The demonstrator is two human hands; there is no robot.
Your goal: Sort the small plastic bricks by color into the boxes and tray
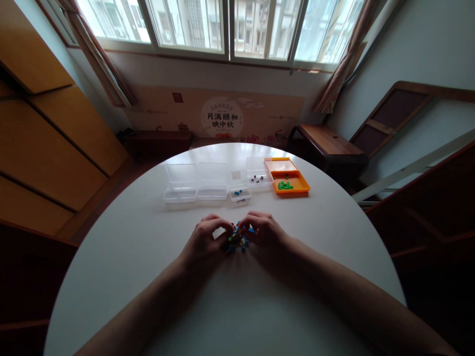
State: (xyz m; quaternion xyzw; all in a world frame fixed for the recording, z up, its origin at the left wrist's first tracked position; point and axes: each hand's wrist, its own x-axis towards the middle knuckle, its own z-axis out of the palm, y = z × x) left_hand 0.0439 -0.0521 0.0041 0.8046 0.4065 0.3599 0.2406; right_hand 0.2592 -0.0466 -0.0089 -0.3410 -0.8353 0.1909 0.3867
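Note:
A small heap of tiny coloured pieces [237, 241], blue, green, yellow and dark red, lies at the middle of the white round table [237, 306]. They look like toy building bricks. My left hand [208, 236] reaches the heap from the left, its thumb and forefinger curved together at the pieces. From the right comes my right hand [265, 230], with thumb and forefinger pinched over the top of the heap. What either pinch holds is too small to make out. My fingers partly cover the heap.
Beyond the heap stand a clear lidded box [180, 199], another clear box [213, 196], a small clear box [245, 198] with blue pieces and a clear box [265, 184] with dark red pieces. An orange box [305, 187] at right holds green pieces.

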